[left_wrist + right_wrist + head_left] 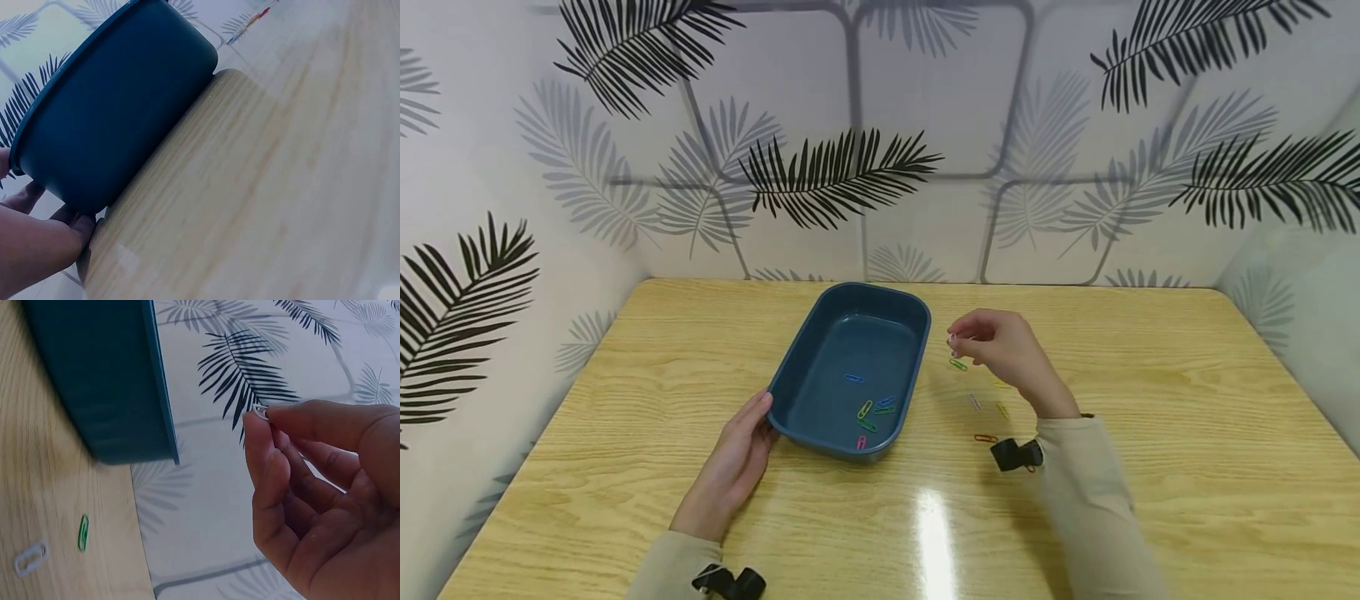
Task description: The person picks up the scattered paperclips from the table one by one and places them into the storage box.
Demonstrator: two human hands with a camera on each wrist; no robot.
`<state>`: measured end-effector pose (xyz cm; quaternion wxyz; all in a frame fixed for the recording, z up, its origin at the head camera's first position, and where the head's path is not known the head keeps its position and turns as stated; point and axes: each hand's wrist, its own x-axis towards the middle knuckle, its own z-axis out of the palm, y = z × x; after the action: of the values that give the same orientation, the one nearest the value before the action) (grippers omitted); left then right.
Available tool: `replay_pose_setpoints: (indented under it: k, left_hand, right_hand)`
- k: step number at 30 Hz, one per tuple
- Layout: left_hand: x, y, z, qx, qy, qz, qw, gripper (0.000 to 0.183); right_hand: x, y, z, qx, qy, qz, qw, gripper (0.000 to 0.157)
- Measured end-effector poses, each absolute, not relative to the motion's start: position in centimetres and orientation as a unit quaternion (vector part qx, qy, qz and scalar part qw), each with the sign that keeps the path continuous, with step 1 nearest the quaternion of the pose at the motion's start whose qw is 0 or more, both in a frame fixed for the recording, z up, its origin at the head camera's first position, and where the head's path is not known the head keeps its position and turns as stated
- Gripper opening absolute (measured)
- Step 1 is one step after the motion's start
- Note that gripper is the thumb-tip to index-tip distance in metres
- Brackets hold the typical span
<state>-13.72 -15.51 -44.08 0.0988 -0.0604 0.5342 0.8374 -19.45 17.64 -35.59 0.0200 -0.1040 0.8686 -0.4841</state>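
Observation:
My left hand (733, 462) holds the dark blue tray (838, 346) at its near left corner. In the left wrist view its thumb is at the rim and its fingers lie against the outer wall near the base. Between thumb and forefinger, my right hand (1003, 350) pinches a white paper clip (260, 412), above the table just right of the tray. Inside the tray, several paper clips lie toward the near end, among them a yellow paper clip (865, 409) and a pink paper clip (861, 442).
On the table right of the tray lie a green paper clip (958, 365), a white paper clip (975, 402), a yellow paper clip (1002, 410) and an orange paper clip (986, 437). The right wrist camera (1017, 455) partly hides another clip. A patterned wall (910, 225) stands behind the table.

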Motion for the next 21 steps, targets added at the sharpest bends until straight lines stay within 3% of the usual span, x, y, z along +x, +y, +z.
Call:
replay_pose_setpoints:
  k: [21]
  left_hand:
    - [-13.8, -15.5, -44.1, -0.057, 0.534, 0.837, 0.106, 0.049]
  right_hand:
    - [-19.4, 13.1, -36.5, -0.165, 0.855, -0.485, 0.080, 0.010]
